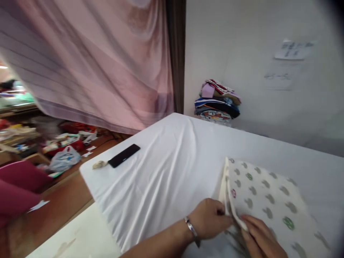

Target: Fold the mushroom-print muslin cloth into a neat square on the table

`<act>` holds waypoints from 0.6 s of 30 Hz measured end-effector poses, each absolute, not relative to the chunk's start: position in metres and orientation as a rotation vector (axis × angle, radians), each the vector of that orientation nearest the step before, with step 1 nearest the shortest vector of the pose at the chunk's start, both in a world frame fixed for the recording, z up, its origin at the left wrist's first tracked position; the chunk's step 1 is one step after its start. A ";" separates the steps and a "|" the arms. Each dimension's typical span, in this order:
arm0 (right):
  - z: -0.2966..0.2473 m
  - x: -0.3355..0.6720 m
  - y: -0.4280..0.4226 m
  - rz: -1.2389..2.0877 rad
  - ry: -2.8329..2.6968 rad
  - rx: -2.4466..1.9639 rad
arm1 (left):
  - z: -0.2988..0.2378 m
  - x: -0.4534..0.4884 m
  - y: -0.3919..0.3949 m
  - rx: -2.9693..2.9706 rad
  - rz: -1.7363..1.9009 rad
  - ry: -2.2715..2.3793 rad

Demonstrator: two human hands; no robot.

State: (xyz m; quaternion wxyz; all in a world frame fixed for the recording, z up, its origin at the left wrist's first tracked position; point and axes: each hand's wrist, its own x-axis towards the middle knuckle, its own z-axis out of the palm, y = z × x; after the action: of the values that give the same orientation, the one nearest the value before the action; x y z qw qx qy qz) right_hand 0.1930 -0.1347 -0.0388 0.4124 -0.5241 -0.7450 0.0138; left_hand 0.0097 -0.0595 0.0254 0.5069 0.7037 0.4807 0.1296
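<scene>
A folded cream cloth (pixel 258 193) printed with grey, green and red motifs lies on the white-covered table at the lower right. My left hand (pixel 211 218), with a silver bracelet at the wrist, is closed on the cloth's layered left edge. Close beside it, my right hand (pixel 259 234) pinches the near corner of the same edge between thumb and fingers. The layers are slightly parted between the two hands. Part of the right hand is cut off by the bottom of the view.
The white sheet (pixel 166 168) on the table has creases. A black phone-like object (pixel 124 155) lies near its left edge. Folded clothes (pixel 217 102) are stacked against the wall. A pink curtain (pixel 120 64) hangs at the left, above a cluttered floor with a plastic bag (pixel 64 158).
</scene>
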 end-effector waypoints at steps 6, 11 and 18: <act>-0.009 0.172 -0.140 -0.004 -2.021 -1.320 | 0.021 0.009 -0.055 1.493 0.358 1.003; -0.007 0.173 -0.139 0.213 -1.860 -1.380 | 0.026 0.010 -0.051 1.280 0.286 0.876; 0.020 0.174 -0.138 0.564 -1.486 -1.461 | 0.015 0.008 -0.049 1.654 0.512 1.117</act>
State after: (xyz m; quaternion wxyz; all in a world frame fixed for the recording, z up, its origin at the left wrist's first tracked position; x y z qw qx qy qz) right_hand 0.1744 -0.1382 0.0202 0.4716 -0.5967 -0.6070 0.2304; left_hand 0.0085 -0.0492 0.0152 0.5148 0.6882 0.4648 0.2132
